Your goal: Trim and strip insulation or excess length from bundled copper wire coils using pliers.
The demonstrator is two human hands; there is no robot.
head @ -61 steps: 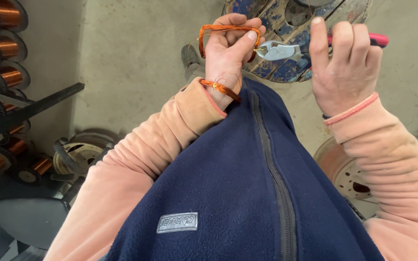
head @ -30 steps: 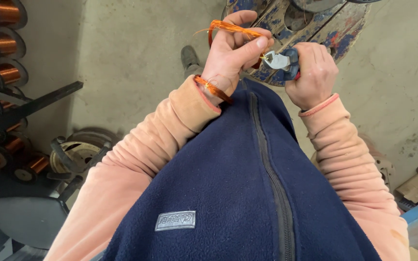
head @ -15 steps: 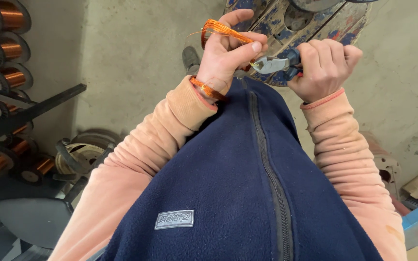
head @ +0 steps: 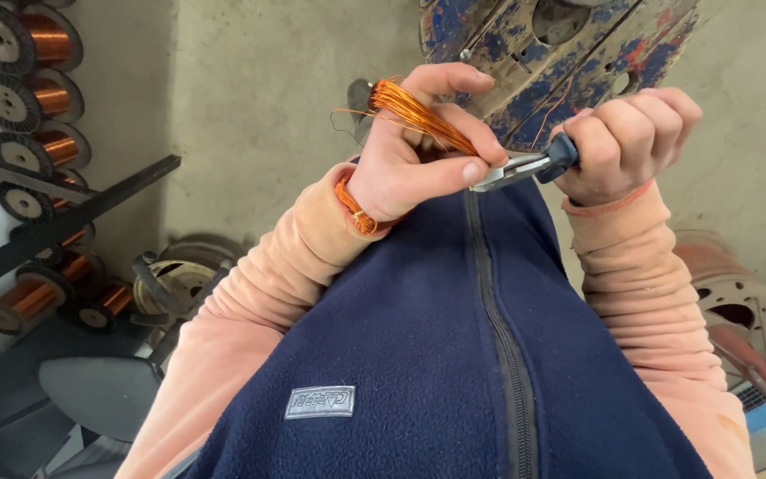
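The bundle of copper wire (head: 418,113) gleams bright orange, thin glossy metal strands, pinched in the left hand (head: 410,164). Just right of it, the pliers (head: 525,165) show bare, dull grey steel jaws and a dark, smooth plastic-coated handle in the grip of the right hand (head: 627,142). Above the pliers, the large reel (head: 569,58) looks rough, its blue paint chipped and worn. Below them, the navy vest (head: 454,355) is soft, matt fleece with a plastic zip; the peach sleeves (head: 268,275) are matt cloth. Far left, the spools (head: 24,35) carry shiny copper on black, matt flanges.

Left hand (head: 405,168) pinches copper wire bundle (head: 418,115); right hand (head: 627,142) grips pliers (head: 525,167) at bundle.
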